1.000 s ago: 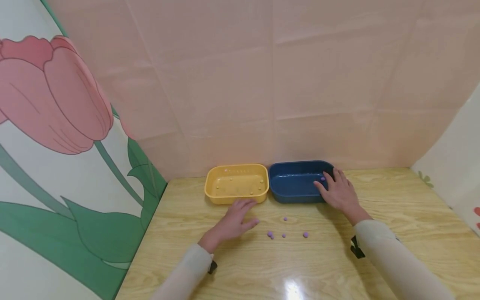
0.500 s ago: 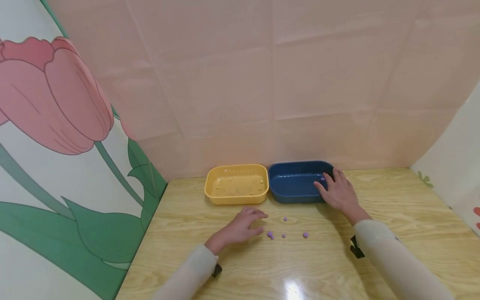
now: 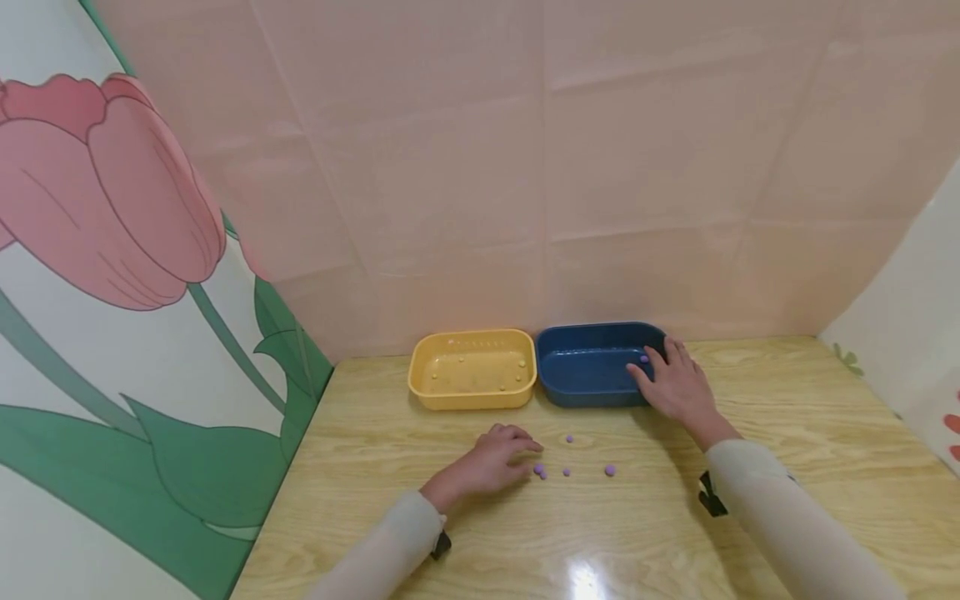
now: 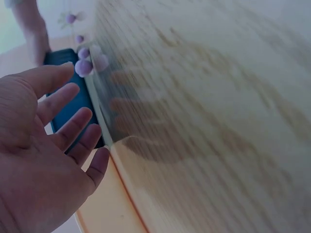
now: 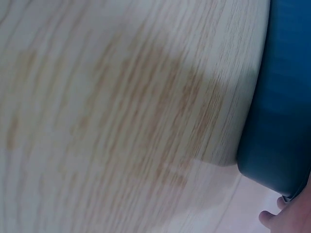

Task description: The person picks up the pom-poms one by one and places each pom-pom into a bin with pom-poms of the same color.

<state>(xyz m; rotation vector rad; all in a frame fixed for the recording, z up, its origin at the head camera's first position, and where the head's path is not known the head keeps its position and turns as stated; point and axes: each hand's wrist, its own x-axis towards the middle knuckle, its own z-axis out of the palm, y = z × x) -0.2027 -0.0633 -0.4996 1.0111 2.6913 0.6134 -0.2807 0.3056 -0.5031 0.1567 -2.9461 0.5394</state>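
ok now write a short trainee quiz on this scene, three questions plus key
1. True or false: the glossy dark blue rectangular tray stands right of the yellow rectangular tray.
2. Which is nearer the blue tray: A) left hand, B) right hand?
3. How many small round purple balls show on the light wood-grain table in the head view?
Key: 1. true; 2. B; 3. five.

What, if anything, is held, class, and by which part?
The right hand holds the blue tray by its right end; the left hand holds nothing.
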